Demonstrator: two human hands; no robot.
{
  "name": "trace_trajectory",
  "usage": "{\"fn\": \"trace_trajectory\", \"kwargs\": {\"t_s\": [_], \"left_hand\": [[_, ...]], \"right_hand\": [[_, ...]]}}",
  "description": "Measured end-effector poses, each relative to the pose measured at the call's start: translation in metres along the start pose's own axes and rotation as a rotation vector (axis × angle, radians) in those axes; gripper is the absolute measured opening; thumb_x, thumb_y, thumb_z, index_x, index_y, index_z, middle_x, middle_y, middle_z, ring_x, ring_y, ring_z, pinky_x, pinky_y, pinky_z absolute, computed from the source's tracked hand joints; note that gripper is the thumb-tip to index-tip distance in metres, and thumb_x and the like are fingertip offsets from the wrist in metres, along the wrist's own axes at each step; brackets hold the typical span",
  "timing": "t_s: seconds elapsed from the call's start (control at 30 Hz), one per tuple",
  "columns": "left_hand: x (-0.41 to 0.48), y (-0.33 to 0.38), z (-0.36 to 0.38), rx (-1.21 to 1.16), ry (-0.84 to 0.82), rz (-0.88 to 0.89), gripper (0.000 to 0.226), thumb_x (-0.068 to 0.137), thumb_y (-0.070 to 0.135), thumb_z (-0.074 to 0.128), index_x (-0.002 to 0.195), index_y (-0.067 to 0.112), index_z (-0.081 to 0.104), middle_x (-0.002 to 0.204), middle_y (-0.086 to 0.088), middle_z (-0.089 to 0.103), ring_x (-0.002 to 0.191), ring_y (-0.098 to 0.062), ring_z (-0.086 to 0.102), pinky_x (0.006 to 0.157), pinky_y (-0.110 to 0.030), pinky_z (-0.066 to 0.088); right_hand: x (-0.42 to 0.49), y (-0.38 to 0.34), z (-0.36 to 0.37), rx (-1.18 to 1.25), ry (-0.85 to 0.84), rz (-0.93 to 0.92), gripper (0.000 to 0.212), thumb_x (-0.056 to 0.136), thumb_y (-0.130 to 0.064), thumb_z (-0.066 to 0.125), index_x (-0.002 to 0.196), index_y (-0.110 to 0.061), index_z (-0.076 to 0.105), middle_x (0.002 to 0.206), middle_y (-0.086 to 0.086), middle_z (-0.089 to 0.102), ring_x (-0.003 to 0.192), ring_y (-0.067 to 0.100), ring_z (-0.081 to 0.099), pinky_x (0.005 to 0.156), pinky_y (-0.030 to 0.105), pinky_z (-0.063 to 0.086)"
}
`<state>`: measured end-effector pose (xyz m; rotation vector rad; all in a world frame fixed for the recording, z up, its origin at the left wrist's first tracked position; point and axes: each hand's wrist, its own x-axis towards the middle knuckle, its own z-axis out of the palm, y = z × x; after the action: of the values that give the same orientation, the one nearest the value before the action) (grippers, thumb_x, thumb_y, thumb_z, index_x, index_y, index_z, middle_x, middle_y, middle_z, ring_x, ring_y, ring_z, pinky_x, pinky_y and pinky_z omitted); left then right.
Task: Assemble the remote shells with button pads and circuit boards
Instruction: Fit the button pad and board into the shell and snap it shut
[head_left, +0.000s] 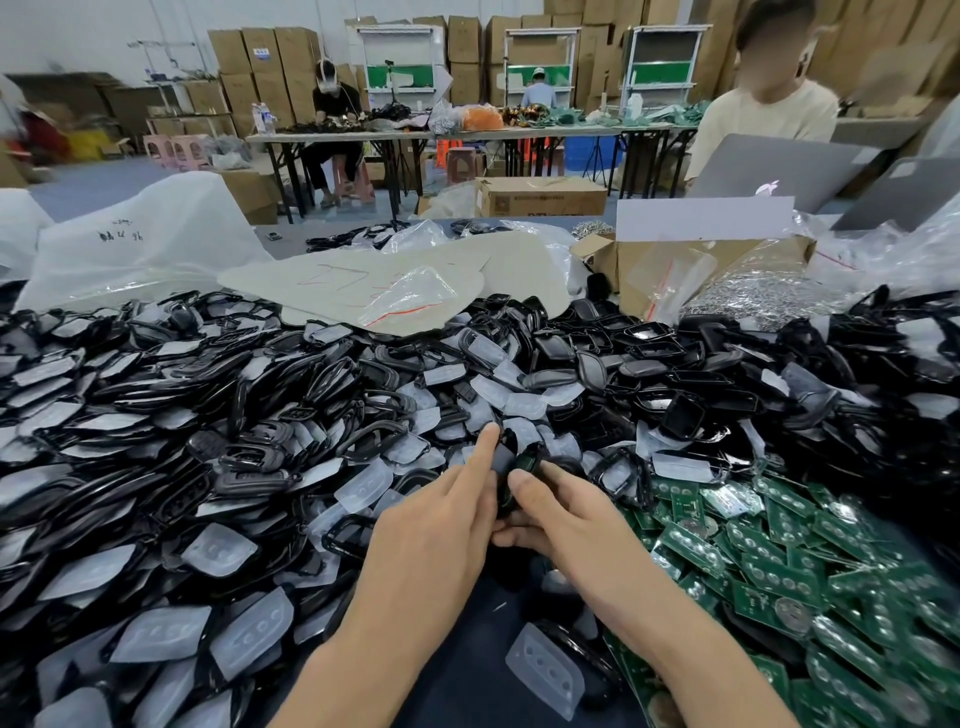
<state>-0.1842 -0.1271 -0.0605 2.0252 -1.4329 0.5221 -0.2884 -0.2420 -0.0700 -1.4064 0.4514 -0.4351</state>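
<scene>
One black remote shell (527, 457) is pinched between left hand (434, 525) and right hand (563, 514); the straight left index finger (485, 448) presses one button pad (502, 461).

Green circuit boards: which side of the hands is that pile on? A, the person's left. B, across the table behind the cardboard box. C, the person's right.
C: the green circuit boards are heaped beside the right hand, which together with the left hand holds a remote shell.
</scene>
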Motion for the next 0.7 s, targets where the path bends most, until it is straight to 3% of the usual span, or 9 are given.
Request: {"fn": "trace_trajectory", "kwargs": {"t_s": [0.07, 0.17, 0.23, 0.33, 0.47, 0.7], "left_hand": [[0.0003, 0.0008, -0.0001, -0.009, 0.018, -0.005, 0.049, 0.099, 0.031, 0.040, 0.140, 0.013, 0.060, 0.073, 0.010, 0.065, 0.048, -0.011, 0.056, 0.041, -0.025, 0.043], [0.0010, 0.0004, -0.0006, -0.011, 0.024, -0.009, 0.049, 0.099, 0.031, 0.041, 0.141, 0.015, 0.059, 0.069, 0.011, 0.061, 0.047, -0.011, 0.054, 0.041, -0.025, 0.042], [0.0011, -0.0001, -0.0011, 0.009, 0.015, -0.007, 0.049, 0.099, 0.031, 0.041, 0.142, 0.016, 0.058, 0.068, 0.012, 0.059, 0.047, -0.009, 0.051, 0.041, -0.024, 0.041], [0.0007, -0.0011, 0.0010, 0.044, 0.013, 0.016, 0.049, 0.099, 0.031, 0.041, 0.142, 0.016, 0.059, 0.067, 0.012, 0.057, 0.046, -0.009, 0.049, 0.039, -0.027, 0.042], [0.0010, -0.0027, 0.0039, 0.059, 0.011, 0.035, 0.049, 0.098, 0.031, 0.041, 0.141, 0.016, 0.059, 0.066, 0.011, 0.057, 0.046, -0.010, 0.050, 0.039, -0.028, 0.043], [0.0014, -0.0026, 0.0026, 0.032, -0.039, 0.031, 0.050, 0.098, 0.031, 0.041, 0.143, 0.017, 0.058, 0.069, 0.011, 0.059, 0.047, -0.011, 0.053, 0.039, -0.029, 0.045]], "right_hand": [[0.0021, 0.0013, -0.0007, 0.056, 0.004, 0.015, 0.034, 0.095, -0.039, 0.062, 0.118, -0.014, 0.065, 0.097, 0.005, 0.078, 0.092, 0.023, 0.076, 0.085, 0.027, 0.059], [0.0015, -0.0008, -0.0002, 0.078, 0.018, 0.004, 0.020, 0.095, -0.032, 0.058, 0.089, -0.026, 0.077, 0.092, 0.006, 0.078, 0.090, 0.025, 0.077, 0.080, 0.024, 0.059], [0.0007, -0.0019, -0.0003, 0.038, 0.022, 0.007, 0.034, 0.101, -0.022, 0.052, 0.081, -0.033, 0.078, 0.092, 0.006, 0.079, 0.087, 0.024, 0.077, 0.077, 0.022, 0.059], [-0.0007, -0.0018, -0.0019, -0.018, 0.044, 0.018, 0.039, 0.104, -0.014, 0.048, 0.082, -0.029, 0.077, 0.092, 0.007, 0.079, 0.084, 0.024, 0.077, 0.076, 0.023, 0.059], [0.0007, 0.0035, -0.0047, -0.071, 0.074, 0.021, 0.016, 0.102, -0.015, 0.051, 0.099, -0.009, 0.066, 0.091, 0.010, 0.078, 0.083, 0.025, 0.077, 0.084, 0.037, 0.062], [0.0009, 0.0042, -0.0040, -0.100, 0.062, 0.017, 0.012, 0.098, -0.016, 0.052, 0.090, -0.011, 0.060, 0.080, 0.007, 0.077, 0.077, 0.025, 0.075, 0.081, 0.040, 0.061]]}}
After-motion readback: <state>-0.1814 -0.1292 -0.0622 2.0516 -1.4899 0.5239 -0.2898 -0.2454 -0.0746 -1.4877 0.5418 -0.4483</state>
